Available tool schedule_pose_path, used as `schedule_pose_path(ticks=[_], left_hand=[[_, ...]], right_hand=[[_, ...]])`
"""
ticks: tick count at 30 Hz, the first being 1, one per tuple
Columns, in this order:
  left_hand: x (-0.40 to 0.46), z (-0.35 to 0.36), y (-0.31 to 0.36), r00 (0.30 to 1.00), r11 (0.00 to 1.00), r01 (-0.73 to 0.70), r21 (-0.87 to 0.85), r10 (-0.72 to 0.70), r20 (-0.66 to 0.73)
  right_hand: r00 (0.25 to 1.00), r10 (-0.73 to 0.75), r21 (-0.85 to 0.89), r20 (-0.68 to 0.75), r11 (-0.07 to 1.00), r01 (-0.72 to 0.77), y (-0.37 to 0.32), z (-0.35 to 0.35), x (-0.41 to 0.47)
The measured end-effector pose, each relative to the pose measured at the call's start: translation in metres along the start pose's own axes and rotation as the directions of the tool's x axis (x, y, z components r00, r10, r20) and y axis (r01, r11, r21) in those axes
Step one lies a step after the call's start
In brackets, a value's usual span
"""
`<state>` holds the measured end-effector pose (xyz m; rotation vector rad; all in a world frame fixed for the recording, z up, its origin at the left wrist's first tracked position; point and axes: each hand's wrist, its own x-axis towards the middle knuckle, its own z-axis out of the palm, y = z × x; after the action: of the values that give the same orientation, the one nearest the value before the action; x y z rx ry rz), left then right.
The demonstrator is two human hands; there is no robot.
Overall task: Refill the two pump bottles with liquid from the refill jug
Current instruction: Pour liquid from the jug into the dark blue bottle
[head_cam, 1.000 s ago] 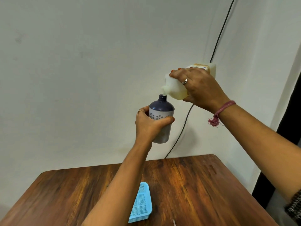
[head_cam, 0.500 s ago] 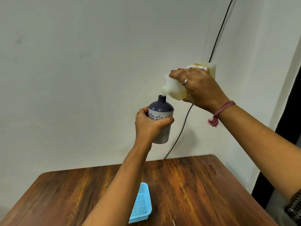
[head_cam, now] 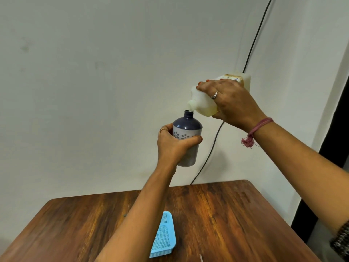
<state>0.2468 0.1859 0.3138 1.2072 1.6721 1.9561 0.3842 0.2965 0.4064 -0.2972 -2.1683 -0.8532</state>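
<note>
Even, soft indoor light is filling the frame, moderately bright, with no hard glare. The wall (head_cam: 94, 91) is reading grey-white with faint smudges and is dimming slightly toward the upper corners. Shadows are staying weak; a soft one is sitting behind the cable (head_cam: 207, 157). The table (head_cam: 236, 214) is showing a mild sheen and slight blur at the lower edge. Wide-angle distortion is bending the right-side edges.
</note>
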Motion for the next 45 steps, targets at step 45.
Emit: schedule_pose_path(ticks=[45], left_hand=[[0.003, 0.003, -0.005, 1.0, 1.0, 0.011, -0.018, -0.011, 0.009]], right_hand=[[0.999, -0.024, -0.001, 0.038, 1.0, 0.024, 0.006, 0.009, -0.001]])
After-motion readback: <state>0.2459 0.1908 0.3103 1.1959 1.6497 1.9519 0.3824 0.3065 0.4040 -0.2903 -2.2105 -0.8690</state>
